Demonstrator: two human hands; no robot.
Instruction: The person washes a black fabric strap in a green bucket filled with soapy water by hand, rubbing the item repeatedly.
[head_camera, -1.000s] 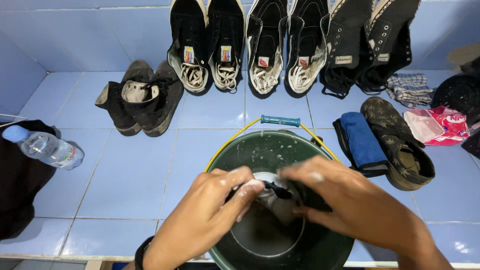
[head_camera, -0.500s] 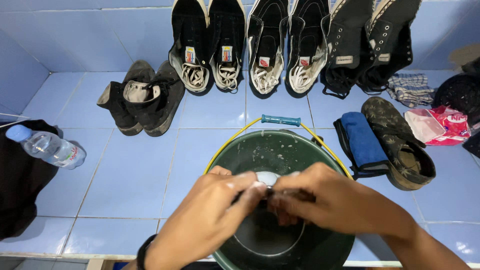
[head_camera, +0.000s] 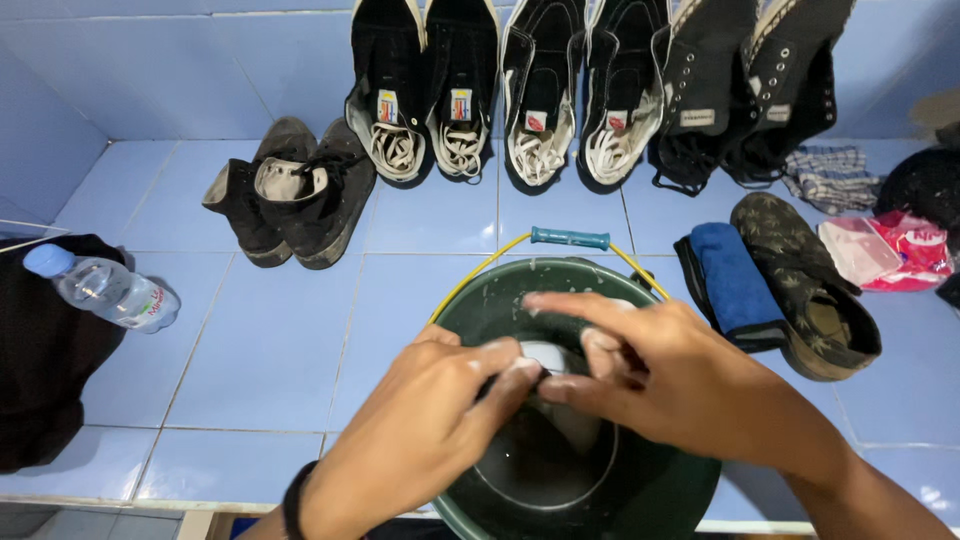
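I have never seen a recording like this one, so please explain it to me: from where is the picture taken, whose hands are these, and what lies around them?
The camera sits on a person's head and looks down, so both bare hands are that person's own. The left hand and right hand meet over a dark green round plastic bucket with a yellow wire handle; their soapy fingers pinch a small pale object, too hidden to identify. On the blue tiled floor lie black lace-up shoes, a clear plastic water bottle and a folded blue cloth.

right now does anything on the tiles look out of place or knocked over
Mostly tidy. The plastic water bottle lies on its side at the left, and the pair of dark boots sits askew, leaning together, unlike the sneakers lined up against the wall.
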